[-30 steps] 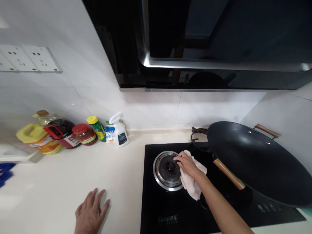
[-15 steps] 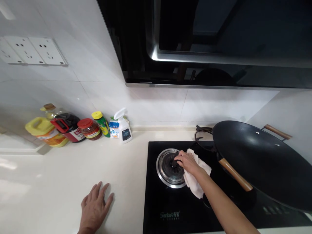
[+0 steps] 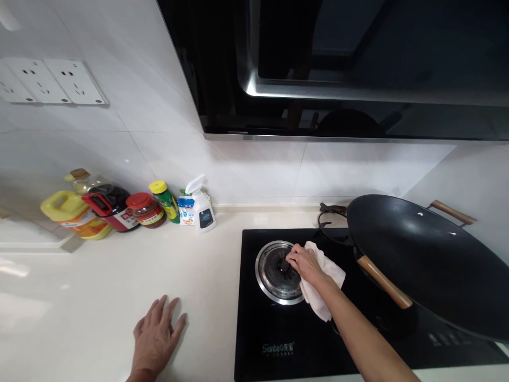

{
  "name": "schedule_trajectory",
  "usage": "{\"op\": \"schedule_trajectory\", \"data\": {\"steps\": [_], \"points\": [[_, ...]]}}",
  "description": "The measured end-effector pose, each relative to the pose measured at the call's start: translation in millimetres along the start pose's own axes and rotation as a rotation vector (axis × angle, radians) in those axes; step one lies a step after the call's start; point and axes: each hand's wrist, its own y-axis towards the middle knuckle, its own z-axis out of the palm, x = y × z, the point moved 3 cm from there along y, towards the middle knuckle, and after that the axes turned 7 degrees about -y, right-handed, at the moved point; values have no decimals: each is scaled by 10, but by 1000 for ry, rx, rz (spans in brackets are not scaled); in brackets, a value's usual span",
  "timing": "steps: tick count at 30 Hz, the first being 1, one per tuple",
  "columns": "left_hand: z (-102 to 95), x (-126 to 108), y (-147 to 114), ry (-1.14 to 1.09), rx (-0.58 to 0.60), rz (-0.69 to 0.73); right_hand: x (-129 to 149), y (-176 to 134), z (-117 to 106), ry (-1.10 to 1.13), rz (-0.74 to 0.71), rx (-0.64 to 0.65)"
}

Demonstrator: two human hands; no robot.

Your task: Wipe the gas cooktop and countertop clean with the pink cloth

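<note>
My right hand (image 3: 304, 263) is closed, its fingers curled over the right part of the round burner (image 3: 264, 270). A white cloth (image 3: 326, 270) is bunched under and beside the palm, resting partly on the burner's metal ring and partly on the black glass cooktop (image 3: 286, 329). The fingertips are close to the burner's dark centre cap (image 3: 283, 266), and what lies right under them is hidden. To the left, my left hand (image 3: 156, 334) rests palm down on the pale countertop (image 3: 199, 307) with its fingers spread, holding nothing.
A large black wok (image 3: 421, 260) with wooden handles covers the cooktop's right side. A black pan rack (image 3: 332, 220) shows behind it. The range hood (image 3: 358, 119) hangs overhead. Along the wall stand a spray bottle (image 3: 203, 209), a red-lidded jar (image 3: 146, 210) and several other bottles.
My right fingers have drawn together and shifted slightly to the right, away from the burner's centre. My left hand and the cloth stay nearly in place.
</note>
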Motion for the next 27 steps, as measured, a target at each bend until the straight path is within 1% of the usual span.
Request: {"op": "schedule_trajectory", "data": {"steps": [4,7,9,11,13,14,18,21,23,27], "points": [[21,20,-1,-3,-13,11,-1,-45,-11,27,11,-20],[43,40,1,-2,-22,15,-75,-73,-47,71,36,-66],[49,44,1,4,-25,16,-182,-99,-83,78,107,-126],[47,38,-1,10,-23,19,-311,-143,-99,38,233,-172],[37,26,-3,14,-23,19,-397,-201,-64,-4,335,-177],[31,21,-4,14,-24,18,-409,-232,-23,-12,356,-165],[14,2,-3,4,-11,20,-271,-384,231,-26,335,-122],[14,-1,0,3,-11,14,-112,-562,386,-28,360,-128],[19,2,3,7,-23,10,3,-704,429,-17,348,-152],[42,17,8,9,-35,25,257,-977,431,2,324,-216]]}}
